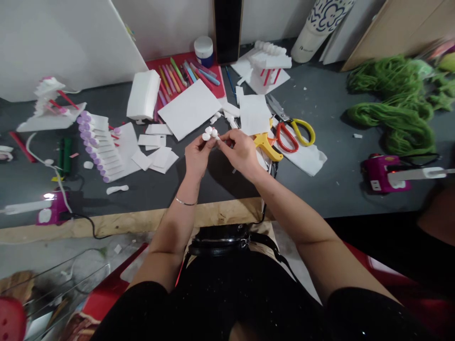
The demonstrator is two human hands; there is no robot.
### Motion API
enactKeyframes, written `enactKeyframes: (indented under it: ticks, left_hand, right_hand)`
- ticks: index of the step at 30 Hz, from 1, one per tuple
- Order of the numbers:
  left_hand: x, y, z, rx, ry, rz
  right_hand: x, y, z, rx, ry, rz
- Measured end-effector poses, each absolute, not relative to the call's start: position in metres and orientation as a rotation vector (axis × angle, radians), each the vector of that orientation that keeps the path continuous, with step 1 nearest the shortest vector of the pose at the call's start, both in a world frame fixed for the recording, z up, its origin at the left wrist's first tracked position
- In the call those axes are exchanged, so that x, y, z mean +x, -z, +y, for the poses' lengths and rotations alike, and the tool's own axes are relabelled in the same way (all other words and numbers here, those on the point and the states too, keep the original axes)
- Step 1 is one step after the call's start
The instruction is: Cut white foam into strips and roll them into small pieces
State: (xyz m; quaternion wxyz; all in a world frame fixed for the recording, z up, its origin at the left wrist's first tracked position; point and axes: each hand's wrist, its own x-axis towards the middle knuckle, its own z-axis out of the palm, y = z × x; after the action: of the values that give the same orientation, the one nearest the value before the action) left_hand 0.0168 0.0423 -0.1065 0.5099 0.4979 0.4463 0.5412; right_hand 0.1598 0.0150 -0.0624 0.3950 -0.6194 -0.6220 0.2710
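Note:
Between the fingertips of both my hands is a small cluster of white rounded pieces (209,133), raised over the table's front middle. My left hand (197,155) pinches it from the left, its fingers closed. From the right, my right hand (241,150) also closes on it; the fingers hide its lower part. A yellow glue gun (267,147) lies just right of my right hand, partly on white sheets. Behind my hands are a white card (190,109) and a smaller white square (254,113). Small white card pieces (161,158) lie left of my left hand.
Scissors (287,125) with red and yellow handles lie right. Coloured markers (181,76) and a lidded jar (204,51) stand behind. Left is a stepped white model (103,144) with purple discs; back right, a white model (270,59). Green yarn (394,104) and purple power boxes (386,174) flank the table.

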Motion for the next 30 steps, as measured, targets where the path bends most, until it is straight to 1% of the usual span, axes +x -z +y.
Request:
enactKeyframes:
  ticks: [6, 7, 10, 16, 22, 27, 30]
  left_hand:
    - [0.016, 0.108, 0.044, 1.146, -1.348, 1.161]
    - [0.015, 0.108, 0.045, 1.120, -1.354, 1.170]
    - [0.014, 0.109, 0.048, 1.056, -1.348, 1.163]
    - [0.014, 0.113, 0.053, 1.052, -1.340, 1.186]
    - [0.013, 0.114, 0.054, 0.994, -1.323, 1.184]
    - [0.015, 0.116, 0.054, 1.000, -1.319, 1.158]
    - [0.016, 0.119, 0.055, 1.016, -1.323, 1.123]
  right_hand:
    - [0.176, 0.055, 0.019, -1.562, -0.619, -1.795]
    - [0.183, 0.053, 0.025, -1.561, -0.576, -1.843]
    - [0.202, 0.052, 0.049, -1.753, -0.332, -1.892]
    - [0.208, 0.078, 0.099, -1.839, -0.130, -2.137]
    - [0.210, 0.094, 0.114, -1.883, -0.159, -2.107]
    - [0.204, 0.081, 0.093, -1.686, -0.274, -1.981]
    - [0.191, 0.070, 0.071, -1.540, -0.442, -1.905]
